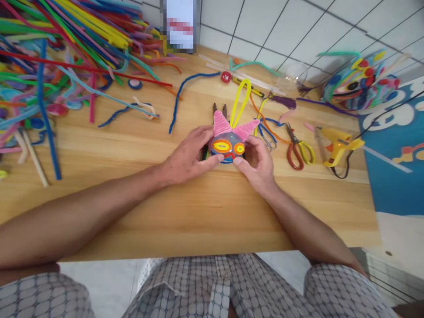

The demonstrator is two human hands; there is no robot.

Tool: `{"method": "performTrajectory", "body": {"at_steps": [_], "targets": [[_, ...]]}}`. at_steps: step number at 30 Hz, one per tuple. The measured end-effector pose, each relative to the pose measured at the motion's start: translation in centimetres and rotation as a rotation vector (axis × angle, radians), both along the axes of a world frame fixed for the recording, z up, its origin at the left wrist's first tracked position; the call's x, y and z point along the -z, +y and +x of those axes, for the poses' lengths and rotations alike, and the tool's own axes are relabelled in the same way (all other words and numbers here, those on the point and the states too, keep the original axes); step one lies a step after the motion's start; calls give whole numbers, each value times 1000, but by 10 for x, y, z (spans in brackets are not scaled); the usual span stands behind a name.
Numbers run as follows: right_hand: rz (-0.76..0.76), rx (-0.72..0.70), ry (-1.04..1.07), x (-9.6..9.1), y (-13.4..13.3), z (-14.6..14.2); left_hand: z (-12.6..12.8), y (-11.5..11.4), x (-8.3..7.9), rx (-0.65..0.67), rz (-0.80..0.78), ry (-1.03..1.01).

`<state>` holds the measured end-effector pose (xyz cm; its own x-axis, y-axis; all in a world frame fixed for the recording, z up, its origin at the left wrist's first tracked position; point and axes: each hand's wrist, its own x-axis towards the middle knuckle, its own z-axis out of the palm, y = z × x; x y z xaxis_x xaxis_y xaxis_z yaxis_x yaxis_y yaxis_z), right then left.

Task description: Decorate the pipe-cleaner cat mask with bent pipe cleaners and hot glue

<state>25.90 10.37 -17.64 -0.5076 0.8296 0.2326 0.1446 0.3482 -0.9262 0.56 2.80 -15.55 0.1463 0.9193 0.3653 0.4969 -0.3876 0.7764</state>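
Observation:
Between my two hands is a small ornament made like an animal's head. It has pink pipe-cleaner ears, yellow and orange eyes, a red mouth and a yellow loop rising from the top. My left hand grips its left side, thumb at the lower front edge. On the opposite side my right hand holds it with the thumb at the lower right. The fingertips behind the ornament are partly hidden. Dark plier-like tips stick up just behind the left ear.
Many coloured pipe cleaners cover the table's left. To the right lie scissors and a yellow glue gun with a cord. A blue pipe cleaner curves behind my hands. Another colourful ornament stands by the tiled wall.

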Motion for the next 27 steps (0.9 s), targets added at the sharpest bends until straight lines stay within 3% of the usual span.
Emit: {"method": "performTrajectory", "body": {"at_steps": [6,15,17,20,21,24,27], "targets": [[25,29,-2,-2,0,-8,-4,-1,-3,-3,-88,-9],[138,58,-87,-13,-2,-7,-1,2,8,-46,-102,-75],[220,127,-88,-13,-6,-1,-2,0,7,-44,-83,-55],[492,258,-90,-17,-15,14,-3,-3,3,-50,-70,-43],[580,212,-111,-19,-19,19,-3,-4,2,-44,-76,-41],[642,-196,-332,-26,-29,22,-3,-6,-2,-41,-104,-32],[662,-331,-472,-29,-37,11,-2,-7,-4,-42,-110,-12]]}}
